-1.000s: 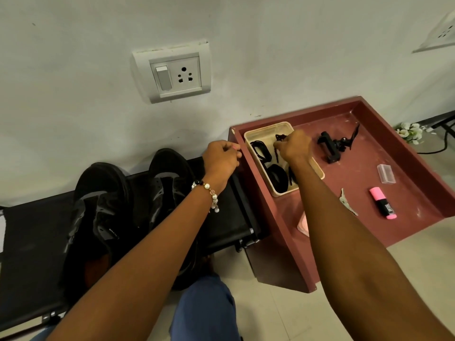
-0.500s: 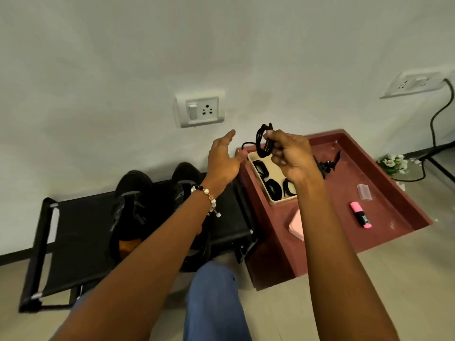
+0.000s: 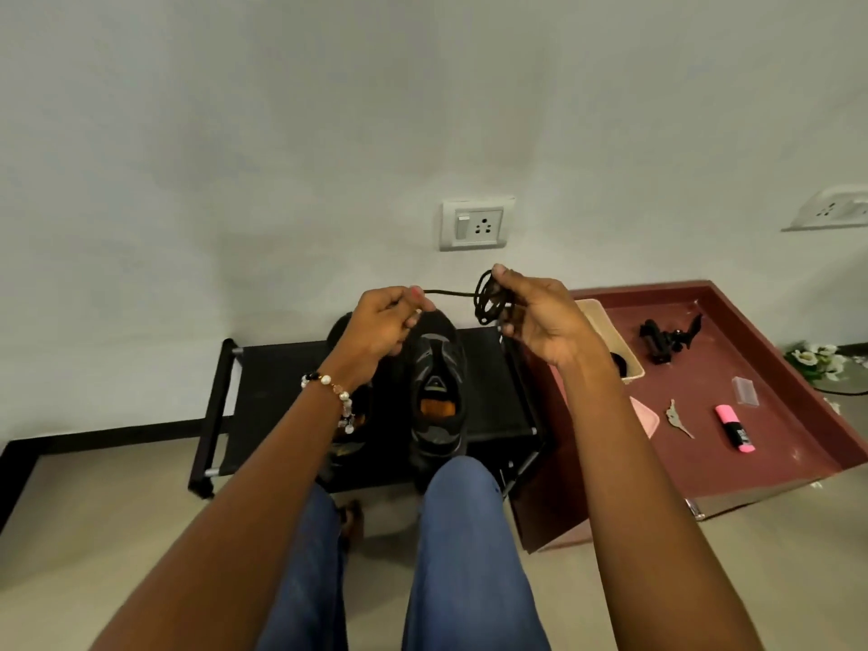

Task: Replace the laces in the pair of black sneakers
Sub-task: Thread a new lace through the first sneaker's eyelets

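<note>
No legible writing; pink highlighter [image 3: 735, 427] label too blurred. Right hand [image 3: 540, 321] grips coiled black lace [image 3: 488, 298]; left hand [image 3: 383, 321] pinches its free end at 9 o'clock. Black sneaker [image 3: 437, 392] on black rack [image 3: 263, 392], at 6 o'clock beneath the hands.

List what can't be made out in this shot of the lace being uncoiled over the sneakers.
Head view only:
- Left sneaker: mostly hidden behind the left hand and forearm.
- Beige tray: its contents covered by the right hand and wrist.
- Coiled lace: loop count too tangled and small to tell.
- Right sneaker: eyelets too dark to see.
- Pink highlighter: label too small to read.
</note>
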The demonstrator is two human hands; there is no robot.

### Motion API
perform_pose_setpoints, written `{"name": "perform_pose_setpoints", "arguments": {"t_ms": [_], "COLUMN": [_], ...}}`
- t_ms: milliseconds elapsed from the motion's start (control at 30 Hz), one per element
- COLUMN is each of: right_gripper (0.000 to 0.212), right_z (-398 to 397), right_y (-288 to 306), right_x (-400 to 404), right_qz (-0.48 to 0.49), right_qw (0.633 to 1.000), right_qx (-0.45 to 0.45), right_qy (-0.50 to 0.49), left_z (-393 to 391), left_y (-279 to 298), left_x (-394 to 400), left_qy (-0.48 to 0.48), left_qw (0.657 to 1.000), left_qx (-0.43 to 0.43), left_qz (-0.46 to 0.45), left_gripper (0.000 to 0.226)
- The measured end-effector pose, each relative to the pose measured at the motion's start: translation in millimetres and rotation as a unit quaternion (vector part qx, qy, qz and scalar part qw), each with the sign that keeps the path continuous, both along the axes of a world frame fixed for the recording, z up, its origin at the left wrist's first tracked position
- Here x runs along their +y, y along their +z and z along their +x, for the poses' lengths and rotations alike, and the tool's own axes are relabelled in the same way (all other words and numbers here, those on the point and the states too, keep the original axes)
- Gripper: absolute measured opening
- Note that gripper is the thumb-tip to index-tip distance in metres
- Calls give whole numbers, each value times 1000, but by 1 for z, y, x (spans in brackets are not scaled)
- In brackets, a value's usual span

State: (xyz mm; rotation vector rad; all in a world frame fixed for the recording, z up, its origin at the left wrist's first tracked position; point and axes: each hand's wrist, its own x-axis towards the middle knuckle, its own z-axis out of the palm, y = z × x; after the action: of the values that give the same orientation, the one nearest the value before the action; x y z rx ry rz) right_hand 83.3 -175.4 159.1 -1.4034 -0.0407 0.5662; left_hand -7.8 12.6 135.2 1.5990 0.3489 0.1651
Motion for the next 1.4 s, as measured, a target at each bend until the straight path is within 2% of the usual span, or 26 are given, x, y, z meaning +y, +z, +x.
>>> {"name": "perform_pose_setpoints", "arguments": {"t_ms": [100, 167, 267, 300, 367, 433, 467, 500, 567, 600, 667, 767, 833, 967, 1067, 1133, 1233, 1400], "right_gripper": [12, 7, 11, 9, 11, 12, 6, 14, 44, 49, 48, 24, 15, 13, 19, 33, 45, 25], "right_z": [-8, -12, -14, -12, -8, -8, -8, -8, -16, -21, -30, -36, -33, -18, -10, -7, -6, 3], "right_y": [-18, -33, -58, -67, -80, -82, -80, -78, -67, -62, -54, -49, -49, -53, -57, -64, -80, -115], "right_x": [6, 9, 8, 6, 2, 3, 6, 9, 17, 21, 28, 33, 28, 15, 13, 16, 29, 52], "right_qz": [-10, -38, -149, -219, -393, -485, -472, -432, -290, -220, -121, -52, -85, -215, -329, -377, -325, -230], "right_qw": [998, 993, 974, 960, 902, 851, 854, 874, 932, 951, 962, 972, 971, 929, 885, 866, 886, 927], "right_qx": [53, 77, 17, -31, -137, -197, -213, -221, -216, -209, -212, -204, -216, -301, -330, -324, -315, -284], "right_qy": [-25, -79, -168, -173, -111, -52, -42, -31, 29, 66, 118, 105, 55, -15, 18, 60, 99, 88], "left_z": [-17, -25, -31, -31, -29, -25, -22, -19, -14, -11, -5, 1, 2, 1, 6, 11, 19, 38], "left_y": [-4, -8, -12, -13, -15, -16, -16, -17, -16, -16, -14, -13, -13, -19, -32, -40, -54, -79], "left_x": [19, 27, 34, 35, 32, 26, 22, 18, 9, 4, -4, -7, -4, 2, 4, 0, -4, 1], "left_qy": [83, 127, 144, 135, 110, 76, 54, 28, -22, -38, -40, 19, 40, 19, 28, 40, 59, 61], "left_qw": [994, 987, 985, 987, 992, 996, 997, 997, 993, 989, 983, 986, 989, 992, 994, 994, 993, 991], "left_qx": [13, 6, 13, 22, 38, 44, 43, 38, 21, 12, -3, -9, -4, 29, 50, 64, 67, 80], "left_qz": [-72, -101, -96, -79, -39, 12, 39, 65, 111, 140, 179, 163, 142, 121, 94, 84, 76, 93], "left_gripper": [37, 36, 33, 31, 27, 26, 25, 23, 21, 21, 18, 12, 11, 12, 16, 17, 26, 36]}}
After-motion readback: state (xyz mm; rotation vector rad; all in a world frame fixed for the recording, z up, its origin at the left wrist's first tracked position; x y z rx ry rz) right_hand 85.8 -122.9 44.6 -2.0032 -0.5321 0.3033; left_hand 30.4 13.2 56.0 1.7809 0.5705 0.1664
